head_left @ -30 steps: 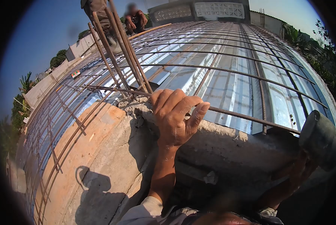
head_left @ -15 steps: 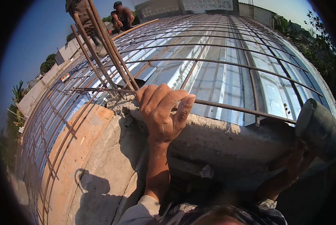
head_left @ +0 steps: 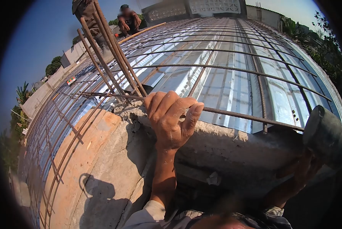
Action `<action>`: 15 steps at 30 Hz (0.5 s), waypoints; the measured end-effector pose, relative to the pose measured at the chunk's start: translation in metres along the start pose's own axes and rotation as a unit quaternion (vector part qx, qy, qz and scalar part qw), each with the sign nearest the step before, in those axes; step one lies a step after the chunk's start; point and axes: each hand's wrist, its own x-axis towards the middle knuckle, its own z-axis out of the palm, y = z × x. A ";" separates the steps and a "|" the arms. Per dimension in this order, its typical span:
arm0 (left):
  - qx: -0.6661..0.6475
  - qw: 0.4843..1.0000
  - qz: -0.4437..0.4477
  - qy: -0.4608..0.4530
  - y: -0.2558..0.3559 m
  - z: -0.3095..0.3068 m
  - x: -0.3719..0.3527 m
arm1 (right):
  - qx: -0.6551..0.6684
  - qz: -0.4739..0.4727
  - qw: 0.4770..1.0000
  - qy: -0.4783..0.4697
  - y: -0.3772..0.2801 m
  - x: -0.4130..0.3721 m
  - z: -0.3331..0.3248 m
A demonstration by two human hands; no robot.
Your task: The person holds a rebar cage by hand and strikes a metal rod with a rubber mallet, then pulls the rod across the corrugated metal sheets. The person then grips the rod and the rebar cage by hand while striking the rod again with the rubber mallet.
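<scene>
My left hand (head_left: 173, 119) is wrapped over a thin steel reinforcing bar (head_left: 235, 113) that runs along the edge of the slab, its thumb lying to the right. Below that bar is the rough concrete edge (head_left: 220, 129). At the far right, my right hand (head_left: 305, 168) is in shadow against the underside of a dark bucket (head_left: 323, 128), which is tilted and raised near the bar's right end. The right fingers are partly hidden, and I cannot see what the bucket contains.
Crossed rebar (head_left: 232, 68) lies over shiny metal decking (head_left: 216, 91). Several upright bars (head_left: 110, 45) rise at left beside a wooden board (head_left: 83, 133). One person (head_left: 129, 21) crouches at the back; another person's legs (head_left: 89, 17) stand behind the bars.
The whole scene has shifted slightly down and right in view. My left hand keeps its hold on the bar, and the bucket stays raised at the right.
</scene>
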 end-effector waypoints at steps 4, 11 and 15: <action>-0.009 1.000 -0.003 0.006 -0.001 0.002 -0.001 | -0.029 -0.026 0.999 0.000 -0.005 -0.001 0.001; -0.018 1.000 -0.005 0.016 -0.001 0.003 -0.001 | -0.100 -0.129 0.986 -0.011 0.000 -0.001 0.003; -0.017 1.000 -0.007 0.009 0.001 0.001 0.000 | -0.082 -0.108 0.990 -0.023 0.000 0.002 0.002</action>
